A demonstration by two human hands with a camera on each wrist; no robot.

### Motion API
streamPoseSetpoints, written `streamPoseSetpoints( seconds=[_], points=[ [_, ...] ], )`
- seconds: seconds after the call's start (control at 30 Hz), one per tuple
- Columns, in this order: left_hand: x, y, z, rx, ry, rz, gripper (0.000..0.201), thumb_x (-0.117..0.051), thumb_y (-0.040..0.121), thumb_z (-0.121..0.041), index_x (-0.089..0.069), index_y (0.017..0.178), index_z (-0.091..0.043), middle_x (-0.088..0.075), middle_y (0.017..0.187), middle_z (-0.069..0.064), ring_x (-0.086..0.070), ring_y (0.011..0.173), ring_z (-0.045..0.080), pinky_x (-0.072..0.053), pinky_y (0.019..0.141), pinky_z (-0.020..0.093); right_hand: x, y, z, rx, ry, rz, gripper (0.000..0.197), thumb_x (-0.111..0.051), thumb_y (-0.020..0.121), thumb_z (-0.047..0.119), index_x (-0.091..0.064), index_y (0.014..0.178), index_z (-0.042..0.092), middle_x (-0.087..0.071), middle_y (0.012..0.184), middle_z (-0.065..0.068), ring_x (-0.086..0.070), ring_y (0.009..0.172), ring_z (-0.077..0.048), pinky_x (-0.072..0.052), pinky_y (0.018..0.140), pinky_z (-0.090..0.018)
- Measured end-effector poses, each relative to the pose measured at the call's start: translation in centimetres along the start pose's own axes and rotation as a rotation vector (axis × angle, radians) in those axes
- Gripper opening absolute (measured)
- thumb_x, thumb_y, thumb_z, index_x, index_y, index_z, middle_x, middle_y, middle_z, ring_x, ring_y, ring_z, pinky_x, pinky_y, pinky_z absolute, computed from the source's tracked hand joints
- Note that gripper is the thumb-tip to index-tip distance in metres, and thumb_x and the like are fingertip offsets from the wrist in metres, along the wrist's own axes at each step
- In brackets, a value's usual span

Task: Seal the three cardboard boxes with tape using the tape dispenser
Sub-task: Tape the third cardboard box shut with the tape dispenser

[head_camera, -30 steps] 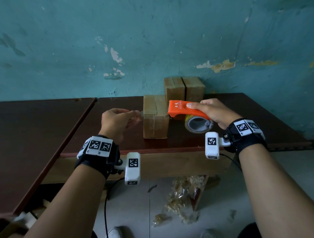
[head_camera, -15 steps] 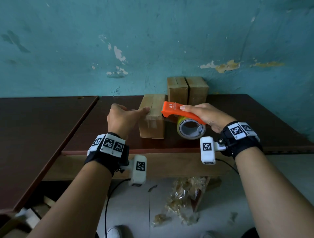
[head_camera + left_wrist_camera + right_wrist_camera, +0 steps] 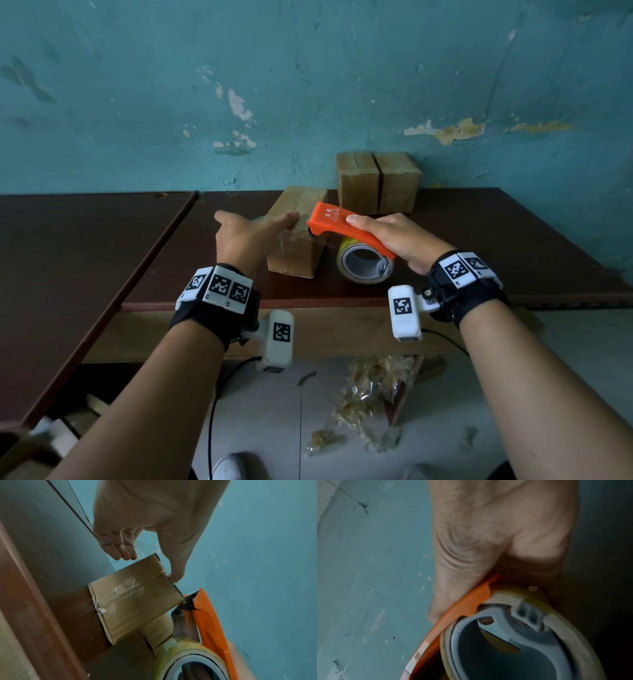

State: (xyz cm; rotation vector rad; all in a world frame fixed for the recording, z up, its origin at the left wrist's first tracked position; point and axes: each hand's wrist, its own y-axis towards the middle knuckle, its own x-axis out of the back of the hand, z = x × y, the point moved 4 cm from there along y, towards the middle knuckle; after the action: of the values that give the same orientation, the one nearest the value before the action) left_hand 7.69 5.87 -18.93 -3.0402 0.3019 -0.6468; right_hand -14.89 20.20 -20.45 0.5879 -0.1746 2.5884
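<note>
A small cardboard box (image 3: 293,250) stands near the table's front edge, with clear tape wrinkled over its near face (image 3: 130,595). My left hand (image 3: 257,222) is at its left; the thumb (image 3: 177,573) presses on the box's top edge and the other fingers (image 3: 123,551) are straight, beside the box. My right hand (image 3: 400,236) grips the orange tape dispenser (image 3: 339,221) with its yellowish tape roll (image 3: 364,267). The dispenser's nose (image 3: 190,600) touches the box's top right edge. Two more boxes (image 3: 358,183) (image 3: 399,181) stand side by side against the wall.
The dark brown table (image 3: 479,246) ends at a peeling teal wall (image 3: 308,85). A second table (image 3: 68,246) adjoins on the left. Below on the tiled floor lie crumpled plastic wrappers (image 3: 370,394) and a cable (image 3: 219,383).
My left hand has gone from a closed pinch left of the box to a straight thumb pressing on its top edge. The dispenser has moved left onto the box's top right edge.
</note>
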Motion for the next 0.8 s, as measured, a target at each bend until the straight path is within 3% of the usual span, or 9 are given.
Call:
streamPoseSetpoints(
  seconds=[0.1, 0.2, 0.27, 0.37, 0.5, 0.63, 0.8],
  points=[
    [-0.5, -0.1, -0.1, -0.008, -0.006, 0.0, 0.117, -0.098, 0.059, -0.062, -0.034, 0.14, -0.007, -0.053, 0.144, 0.017, -0.056, 0.131, 0.033, -0.054, 0.106, 0.046, 0.0, -0.2, -0.1, -0.001, 0.014, 0.031, 0.078, -0.069, 0.083, 0.072, -0.074, 0.096, -0.005, -0.069, 0.082, -0.013, -0.065, 0.075, -0.019, -0.049, 0.077, -0.027],
    [-1.0, 0.0, -0.2, -0.019, 0.001, -0.017, 0.12, -0.098, 0.054, -0.066, -0.034, 0.138, -0.008, -0.051, 0.146, 0.017, -0.054, 0.135, 0.034, -0.052, 0.109, 0.048, -0.1, -0.4, -0.1, 0.008, 0.012, 0.04, 0.071, -0.069, 0.074, 0.075, -0.071, 0.085, 0.005, -0.064, 0.078, -0.012, -0.062, 0.071, -0.019, -0.047, 0.074, -0.026],
    [-1.2, 0.0, -0.2, -0.013, 0.02, -0.018, 0.125, -0.097, 0.055, -0.067, -0.031, 0.143, -0.008, -0.045, 0.151, 0.018, -0.05, 0.139, 0.036, -0.05, 0.111, 0.047, 0.1, -0.4, -0.4, 0.015, 0.037, 0.022, 0.081, -0.072, 0.074, 0.073, -0.074, 0.092, -0.006, -0.069, 0.081, -0.015, -0.065, 0.075, -0.021, -0.048, 0.077, -0.029],
    [-1.7, 0.1, 0.0, 0.032, 0.013, 0.018, 0.128, -0.097, 0.055, -0.068, -0.03, 0.146, -0.009, -0.045, 0.151, 0.017, -0.051, 0.138, 0.035, -0.05, 0.109, 0.046, 0.4, -0.4, -0.6, 0.028, 0.057, 0.006, 0.076, -0.074, 0.083, 0.065, -0.076, 0.103, -0.008, -0.076, 0.091, -0.023, -0.069, 0.08, -0.023, -0.051, 0.081, -0.031],
    [-1.5, -0.1, 0.1, 0.048, 0.003, 0.017, 0.121, -0.096, 0.058, -0.067, -0.032, 0.143, -0.009, -0.054, 0.143, 0.015, -0.057, 0.13, 0.035, -0.055, 0.105, 0.047, 0.2, -0.5, -0.7, 0.023, 0.057, 0.033, 0.06, -0.072, 0.091, 0.058, -0.078, 0.1, -0.001, -0.075, 0.082, -0.01, -0.069, 0.075, -0.016, -0.052, 0.075, -0.025],
    [-0.9, -0.2, 0.3, 0.055, 0.022, -0.016, 0.115, -0.095, 0.056, -0.07, -0.036, 0.136, -0.013, -0.058, 0.136, 0.015, -0.062, 0.122, 0.035, -0.058, 0.1, 0.048, -0.5, -0.9, -0.4, 0.025, 0.08, 0.05, 0.054, -0.071, 0.09, 0.058, -0.078, 0.091, 0.005, -0.074, 0.082, -0.013, -0.068, 0.071, -0.017, -0.053, 0.072, -0.025],
    [-0.7, -0.7, 0.3, 0.035, 0.042, -0.032, 0.114, -0.093, 0.061, -0.07, -0.037, 0.14, -0.01, -0.059, 0.137, 0.015, -0.063, 0.123, 0.034, -0.058, 0.1, 0.049, -0.5, -1.4, -0.1, 0.044, 0.09, 0.097, 0.062, -0.07, 0.081, 0.065, -0.075, 0.093, 0.004, -0.076, 0.087, -0.021, -0.071, 0.065, -0.022, -0.056, 0.069, -0.028]
  ],
)
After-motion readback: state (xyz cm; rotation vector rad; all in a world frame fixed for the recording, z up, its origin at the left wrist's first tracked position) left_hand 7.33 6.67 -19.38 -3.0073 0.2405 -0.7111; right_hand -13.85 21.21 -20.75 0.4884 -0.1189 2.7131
